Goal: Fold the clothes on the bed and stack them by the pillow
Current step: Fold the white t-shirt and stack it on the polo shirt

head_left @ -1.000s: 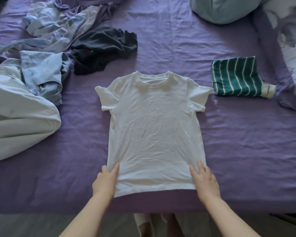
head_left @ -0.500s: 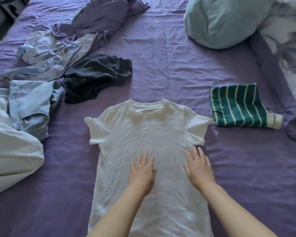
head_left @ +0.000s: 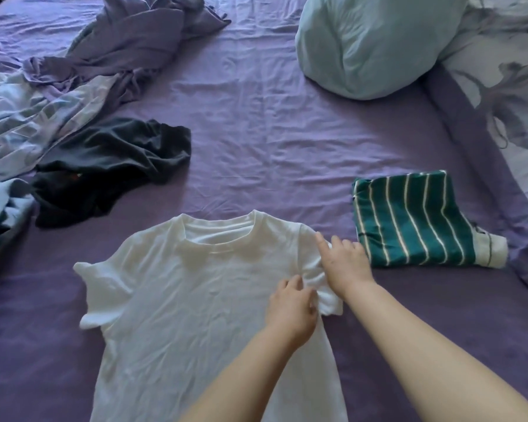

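A white T-shirt [head_left: 195, 300] lies flat, neck away from me, on the purple bed sheet [head_left: 272, 141]. My left hand [head_left: 291, 307] pinches the bunched cloth at the shirt's right armpit. My right hand [head_left: 343, 261] lies over the right sleeve with its fingers curled into the fabric. A folded green garment with white stripes [head_left: 409, 220] sits to the right of the shirt. The light blue pillow [head_left: 372, 41] lies at the far right.
A crumpled dark garment [head_left: 110, 166] lies left of the shirt. Beyond it are a purple garment [head_left: 128, 47] and pale blue clothes [head_left: 22, 123]. A floral duvet [head_left: 506, 86] covers the right edge.
Both hands moved from the shirt's hem, across its chest, to the right sleeve and took hold of the fabric there. The view shifted further up the bed.
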The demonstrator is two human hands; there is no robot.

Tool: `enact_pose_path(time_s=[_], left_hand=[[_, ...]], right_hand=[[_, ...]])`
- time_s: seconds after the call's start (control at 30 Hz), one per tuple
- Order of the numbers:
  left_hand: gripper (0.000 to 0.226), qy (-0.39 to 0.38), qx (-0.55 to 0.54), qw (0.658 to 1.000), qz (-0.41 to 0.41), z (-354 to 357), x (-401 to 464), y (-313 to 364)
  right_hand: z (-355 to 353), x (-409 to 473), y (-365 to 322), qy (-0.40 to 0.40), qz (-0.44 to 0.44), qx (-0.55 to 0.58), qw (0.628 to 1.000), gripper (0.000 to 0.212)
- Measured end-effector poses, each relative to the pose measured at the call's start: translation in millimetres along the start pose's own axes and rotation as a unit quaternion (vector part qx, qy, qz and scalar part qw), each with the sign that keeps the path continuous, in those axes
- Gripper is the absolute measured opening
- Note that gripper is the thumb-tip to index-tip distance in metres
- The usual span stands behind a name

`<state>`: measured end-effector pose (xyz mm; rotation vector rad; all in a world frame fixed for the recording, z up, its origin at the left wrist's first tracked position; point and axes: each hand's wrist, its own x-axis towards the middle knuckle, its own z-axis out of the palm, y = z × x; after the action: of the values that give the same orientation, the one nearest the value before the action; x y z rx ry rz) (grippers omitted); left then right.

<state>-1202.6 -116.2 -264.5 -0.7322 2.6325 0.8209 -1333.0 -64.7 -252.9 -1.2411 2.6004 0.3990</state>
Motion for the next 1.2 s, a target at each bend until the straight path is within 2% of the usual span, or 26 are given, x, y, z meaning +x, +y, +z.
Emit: enact_pose_path(time_s=[0.1, 0.17, 0.2, 0.23, 0.27, 0.3, 0.33, 0.37, 0.4, 0.47, 0.57, 0.6, 0.7, 0.77, 0.93, 1.0, 1.1, 1.2], left_hand=[[0.036, 0.014, -0.087, 0.996, -0.002, 6.3, 7.6, -11.7], [0.036, 0.000, -0.242, 0.970, -0.035, -6.7, 15.2, -16.5], [0.033, -0.008, -0.360, 0.929, -0.083, -19.1, 19.0, -17.5], [0.030, -0.020, -0.473, 0.870, -0.140, -33.6, 22.5, -17.7], [0.030, -0.032, -0.556, 0.808, -0.192, -46.1, 26.5, -21.2], [0.037, -0.045, -0.607, 0.761, -0.226, -58.0, 30.9, -27.5], [0.048, -0.056, -0.627, 0.737, -0.246, -65.8, 36.3, -37.9], [0.059, -0.067, -0.628, 0.731, -0.259, -73.8, 40.8, -47.9], [0.067, -0.076, -0.616, 0.738, -0.264, -80.9, 44.9, -57.8], [0.065, -0.088, -0.570, 0.775, -0.259, -93.3, 47.9, -69.7], [0.044, -0.080, -0.499, 0.836, -0.216, -97.1, 48.7, -73.7], [0.043, -0.066, -0.470, 0.856, -0.205, -94.2, 50.1, -74.4], [0.047, -0.020, -0.324, 0.933, -0.153, -83.3, 56.7, -76.4], [0.041, 0.037, -0.232, 0.964, -0.123, -80.8, 58.7, -76.3], [0.038, 0.144, -0.124, 0.980, -0.063, -78.3, 41.4, -91.1], [0.039, 0.171, -0.091, 0.980, -0.042, -77.9, 22.1, -113.4], [0.035, 0.191, -0.033, 0.980, -0.046, -80.7, -15.9, -158.2], [0.035, 0.199, 0.040, 0.975, -0.091, -86.6, -51.3, -204.0]], right_hand=[[-5.3, 4.4, 5.1, 0.014, -0.013, 0.034, 0.999, 0.051], [-12.7, 3.1, 3.1, 0.032, -0.018, 0.073, 0.997, 0.047], [-19.7, 2.2, -0.4, 0.033, -0.015, 0.112, 0.993, 0.049], [-27.8, 1.1, -6.7, 0.034, -0.010, 0.160, 0.986, 0.051], [-35.1, -0.9, -15.6, 0.034, -0.008, 0.218, 0.975, 0.054], [-39.6, -3.4, -27.5, 0.031, -0.014, 0.292, 0.956, 0.058], [-44.0, -6.6, -40.0, 0.020, -0.027, 0.371, 0.928, 0.062], [-46.1, -10.7, -52.1, 0.006, -0.042, 0.443, 0.895, 0.065], [-45.6, -14.8, -62.7, -0.009, -0.053, 0.491, 0.870, 0.067], [-37.7, -22.8, -73.7, 0.004, -0.049, 0.501, 0.864, 0.063], [-18.2, -37.2, -71.6, 0.089, -0.006, 0.409, 0.908, 0.054], [-10.9, -42.9, -70.7, 0.104, -0.015, 0.363, 0.926, 0.055], [11.2, -58.4, -75.4, 0.058, -0.071, 0.245, 0.965, 0.053], [26.5, -64.4, -81.8, 0.026, -0.103, 0.185, 0.977, 0.057], [33.1, -66.9, -98.2, -0.028, -0.053, 0.118, 0.991, 0.057], [24.9, -67.0, -109.9, -0.066, -0.065, 0.099, 0.991, 0.058], [19.4, -56.2, -131.4, -0.122, -0.082, 0.094, 0.985, 0.058], [5.5, -42.4, -158.4, -0.103, -0.093, 0.101, 0.985, 0.059]])
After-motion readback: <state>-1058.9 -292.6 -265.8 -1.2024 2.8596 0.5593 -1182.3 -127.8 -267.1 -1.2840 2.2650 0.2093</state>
